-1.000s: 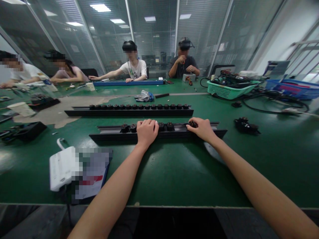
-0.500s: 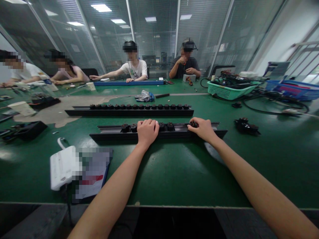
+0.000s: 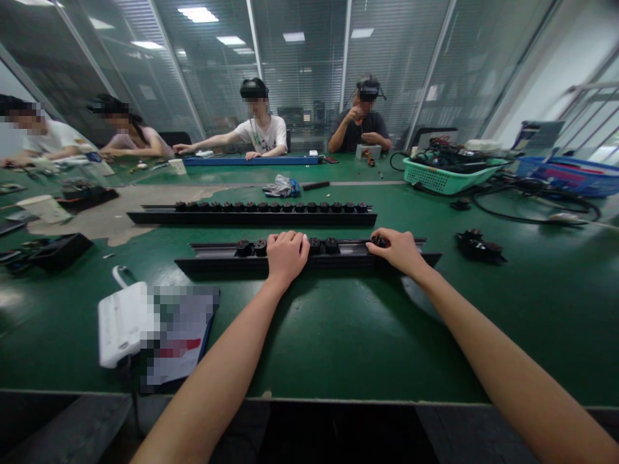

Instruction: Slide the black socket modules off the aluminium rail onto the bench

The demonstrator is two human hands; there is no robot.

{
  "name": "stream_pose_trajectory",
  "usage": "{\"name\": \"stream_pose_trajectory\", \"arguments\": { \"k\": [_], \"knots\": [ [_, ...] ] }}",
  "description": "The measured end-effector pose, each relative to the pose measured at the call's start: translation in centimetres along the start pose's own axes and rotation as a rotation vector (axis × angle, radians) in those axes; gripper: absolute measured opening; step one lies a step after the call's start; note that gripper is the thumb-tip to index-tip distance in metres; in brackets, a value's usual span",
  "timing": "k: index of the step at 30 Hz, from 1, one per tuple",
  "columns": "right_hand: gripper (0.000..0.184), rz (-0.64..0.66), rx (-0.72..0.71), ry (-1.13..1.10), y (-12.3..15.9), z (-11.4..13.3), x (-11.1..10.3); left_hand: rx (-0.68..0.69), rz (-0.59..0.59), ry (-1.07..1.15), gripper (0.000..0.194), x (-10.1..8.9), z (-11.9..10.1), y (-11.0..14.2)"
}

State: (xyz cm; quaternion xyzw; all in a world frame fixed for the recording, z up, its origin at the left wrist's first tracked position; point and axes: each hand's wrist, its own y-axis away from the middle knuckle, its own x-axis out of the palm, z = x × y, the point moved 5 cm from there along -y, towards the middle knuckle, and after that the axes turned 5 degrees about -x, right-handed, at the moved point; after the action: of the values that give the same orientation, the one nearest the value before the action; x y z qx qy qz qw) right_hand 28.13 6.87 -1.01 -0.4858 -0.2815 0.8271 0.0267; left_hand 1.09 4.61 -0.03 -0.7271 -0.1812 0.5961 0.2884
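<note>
Left hand: left hand (image 3: 287, 258) palm down, fingers together, cupped over the round black parts (image 3: 331, 245) on the near rail; pressing or just resting, cannot tell
Right hand: right hand (image 3: 394, 251) at the rail's right end, fingers curled over one part; pinch cannot be told, fingertips partly hidden
Things: near black rail (image 3: 222, 265) lies lengthwise across the bench, in front of the person, hands well apart on it; parts sit in a row, some hidden under left hand
Handling: parts stand close together, so even downward pressure and straight wrists look safest; a sideways knock could shift neighbours
Beyond: far black rail (image 3: 251, 218) parallel, full row of the same parts (image 3: 271, 207)
Surface: green bench mat (image 3: 338, 335), worn patch far left; white device (image 3: 123, 325) and blurred paper (image 3: 181, 332) near left; black part cluster (image 3: 478, 248) right
Room: green basket (image 3: 447, 177) and blue basket (image 3: 565, 177) far right, black cables (image 3: 527, 209) nearby; two co-workers (image 3: 261, 132) (image 3: 360, 122) far side; glass partitions (image 3: 300, 64) behind
</note>
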Motion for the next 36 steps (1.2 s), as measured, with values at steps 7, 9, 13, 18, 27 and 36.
{"name": "stream_pose_trajectory", "arguments": {
  "k": [7, 9, 13, 18, 27, 36],
  "knots": [
    [0.026, 0.001, 0.012, 0.006, 0.08, -0.25, 0.08, 0.009, -0.017, -0.006, 0.039, 0.09, 0.08, 0.06],
    [0.026, -0.006, 0.014, 0.013, 0.09, -0.21, 0.14, 0.011, -0.019, -0.005, 0.039, 0.09, 0.07, 0.05],
    [0.024, -0.011, 0.016, 0.01, 0.13, -0.15, 0.17, 0.009, -0.011, -0.005, 0.039, 0.05, -0.02, 0.02],
    [0.021, -0.021, 0.021, 0.022, 0.11, -0.31, 0.17, 0.004, -0.009, -0.003, 0.039, 0.15, 0.01, 0.0],
    [0.02, -0.026, 0.026, 0.019, 0.08, -0.47, 0.07, 0.01, -0.019, 0.004, 0.039, 0.11, 0.04, 0.03],
    [0.025, -0.006, 0.005, -0.007, 0.25, -0.58, -0.3, 0.006, -0.013, 0.003, 0.039, 0.09, 0.06, 0.06]
  ]
}}
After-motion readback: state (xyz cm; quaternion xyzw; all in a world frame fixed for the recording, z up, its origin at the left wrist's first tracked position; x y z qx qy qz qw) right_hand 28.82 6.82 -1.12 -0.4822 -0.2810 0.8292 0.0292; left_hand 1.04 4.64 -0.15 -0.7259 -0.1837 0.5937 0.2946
